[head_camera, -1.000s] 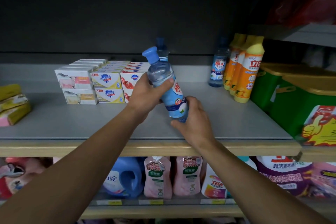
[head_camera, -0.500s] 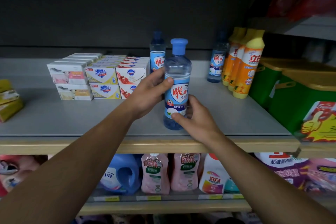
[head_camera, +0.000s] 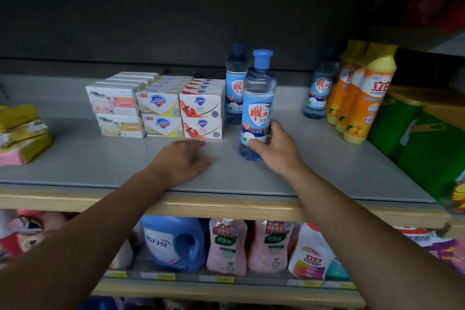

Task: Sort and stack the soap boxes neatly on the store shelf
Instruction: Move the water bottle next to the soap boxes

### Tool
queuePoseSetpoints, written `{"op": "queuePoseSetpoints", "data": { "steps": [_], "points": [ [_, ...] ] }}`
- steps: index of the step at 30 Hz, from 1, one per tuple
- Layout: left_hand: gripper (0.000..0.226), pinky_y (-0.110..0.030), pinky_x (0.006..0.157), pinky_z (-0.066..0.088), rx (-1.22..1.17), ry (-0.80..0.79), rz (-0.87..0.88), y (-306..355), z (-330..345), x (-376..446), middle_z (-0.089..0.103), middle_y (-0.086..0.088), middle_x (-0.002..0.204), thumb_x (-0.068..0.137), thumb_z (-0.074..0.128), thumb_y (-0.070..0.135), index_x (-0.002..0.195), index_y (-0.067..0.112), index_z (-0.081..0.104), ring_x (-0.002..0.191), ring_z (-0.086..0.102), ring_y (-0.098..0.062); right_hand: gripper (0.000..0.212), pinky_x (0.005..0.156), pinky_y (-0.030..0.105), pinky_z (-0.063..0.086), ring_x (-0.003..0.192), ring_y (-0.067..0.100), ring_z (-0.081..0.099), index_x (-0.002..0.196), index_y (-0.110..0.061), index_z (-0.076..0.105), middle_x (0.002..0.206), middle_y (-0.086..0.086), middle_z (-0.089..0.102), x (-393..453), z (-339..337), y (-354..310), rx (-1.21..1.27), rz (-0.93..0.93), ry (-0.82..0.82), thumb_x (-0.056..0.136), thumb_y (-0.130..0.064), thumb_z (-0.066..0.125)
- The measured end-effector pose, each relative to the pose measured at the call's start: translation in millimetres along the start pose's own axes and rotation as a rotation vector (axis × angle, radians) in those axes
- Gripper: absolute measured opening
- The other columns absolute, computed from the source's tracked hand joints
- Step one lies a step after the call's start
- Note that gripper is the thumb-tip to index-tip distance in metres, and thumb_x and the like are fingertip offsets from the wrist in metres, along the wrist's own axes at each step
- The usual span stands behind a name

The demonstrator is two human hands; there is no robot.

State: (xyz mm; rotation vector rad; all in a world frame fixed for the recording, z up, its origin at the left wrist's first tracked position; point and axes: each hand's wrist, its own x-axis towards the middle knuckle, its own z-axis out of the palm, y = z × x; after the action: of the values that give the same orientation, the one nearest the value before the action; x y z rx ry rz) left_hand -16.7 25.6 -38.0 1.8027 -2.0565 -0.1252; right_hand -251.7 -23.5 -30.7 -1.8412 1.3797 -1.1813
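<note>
The soap boxes [head_camera: 156, 106] sit in two-high stacks, rows running back, toward the far left of the shelf [head_camera: 100, 158]. Just right of them stands a bottle [head_camera: 235, 85], with another bottle [head_camera: 258, 106] nearer and right of it, upright. Further right stand a third bottle [head_camera: 318, 90] and squeeze bottles [head_camera: 362, 93]. Wrapped packs [head_camera: 21, 133] lie at the left edge.

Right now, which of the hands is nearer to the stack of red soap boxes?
The left. The left hand lies on the shelf just before the red soap boxes. The right hand is further right, gripping the blue-capped bottle.
</note>
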Motion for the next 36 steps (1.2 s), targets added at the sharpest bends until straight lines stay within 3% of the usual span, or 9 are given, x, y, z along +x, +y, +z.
{"op": "queuePoseSetpoints", "data": {
  "steps": [2, 7, 15, 20, 25, 32, 36],
  "points": [
    [0.065, -0.037, 0.107, 0.039, 0.095, -0.027, 0.010, -4, 8, 2, 0.059, -0.006, 0.135, 0.090, 0.040, 0.065, 0.130, 0.017, 0.059, 0.126, 0.051, -0.022, 0.052, 0.084, 0.025, 0.046, 0.100, 0.013, 0.061, 0.128, -0.015, 0.051, 0.123, -0.001, 0.064, 16, 10, 1, -0.014, 0.006, 0.007, 0.083, -0.023, 0.075],
    [0.061, -0.040, 0.117, 0.025, 0.148, -0.029, -0.006, -15, 20, 10, 0.041, 0.003, 0.152, 0.092, 0.039, 0.066, 0.143, 0.033, 0.046, 0.142, 0.032, -0.013, 0.053, 0.099, 0.040, 0.048, 0.113, 0.023, 0.059, 0.129, -0.010, 0.050, 0.128, 0.008, 0.059, 54, 32, 4, -0.033, 0.032, 0.028, 0.083, -0.020, 0.074],
    [0.068, -0.040, 0.117, 0.024, 0.154, -0.029, -0.006, -15, 21, 13, 0.038, 0.003, 0.154, 0.087, 0.036, 0.070, 0.144, 0.034, 0.044, 0.144, 0.030, -0.013, 0.054, 0.101, 0.039, 0.046, 0.117, 0.025, 0.056, 0.133, -0.010, 0.045, 0.131, 0.010, 0.056, 94, 57, 7, -0.098, 0.031, 0.031, 0.086, -0.021, 0.071],
    [0.065, -0.041, 0.118, 0.023, 0.162, -0.029, 0.000, -16, 22, 13, 0.036, 0.004, 0.155, 0.089, 0.037, 0.068, 0.144, 0.034, 0.042, 0.144, 0.028, -0.013, 0.055, 0.095, 0.028, 0.042, 0.117, 0.026, 0.055, 0.134, -0.010, 0.045, 0.132, 0.011, 0.054, 100, 71, 9, -0.105, -0.006, 0.092, 0.087, -0.020, 0.070],
    [0.063, -0.044, 0.117, 0.023, 0.175, -0.036, 0.016, -16, 22, 13, 0.036, 0.003, 0.155, 0.091, 0.035, 0.067, 0.143, 0.034, 0.042, 0.144, 0.028, -0.014, 0.056, 0.100, 0.037, 0.045, 0.118, 0.026, 0.055, 0.134, -0.010, 0.045, 0.131, 0.010, 0.056, 101, 72, 10, -0.092, -0.023, 0.087, 0.086, -0.021, 0.071],
    [0.063, -0.042, 0.118, 0.021, 0.148, -0.052, -0.009, -14, 18, 12, 0.035, 0.005, 0.156, 0.090, 0.038, 0.067, 0.144, 0.035, 0.042, 0.145, 0.027, -0.013, 0.061, 0.086, 0.024, 0.039, 0.118, 0.025, 0.058, 0.138, -0.010, 0.038, 0.134, 0.007, 0.057, 95, 68, 10, -0.074, 0.052, 0.051, 0.088, -0.029, 0.069],
    [0.057, -0.039, 0.114, 0.030, 0.126, -0.031, -0.013, -7, 13, 7, 0.047, 0.004, 0.148, 0.091, 0.044, 0.062, 0.138, 0.030, 0.051, 0.138, 0.039, -0.016, 0.071, 0.099, 0.029, 0.037, 0.130, 0.028, 0.048, 0.147, -0.008, 0.031, 0.145, 0.013, 0.046, 73, 42, 16, -0.223, 0.078, 0.030, 0.092, -0.042, 0.060]
  ]
}}
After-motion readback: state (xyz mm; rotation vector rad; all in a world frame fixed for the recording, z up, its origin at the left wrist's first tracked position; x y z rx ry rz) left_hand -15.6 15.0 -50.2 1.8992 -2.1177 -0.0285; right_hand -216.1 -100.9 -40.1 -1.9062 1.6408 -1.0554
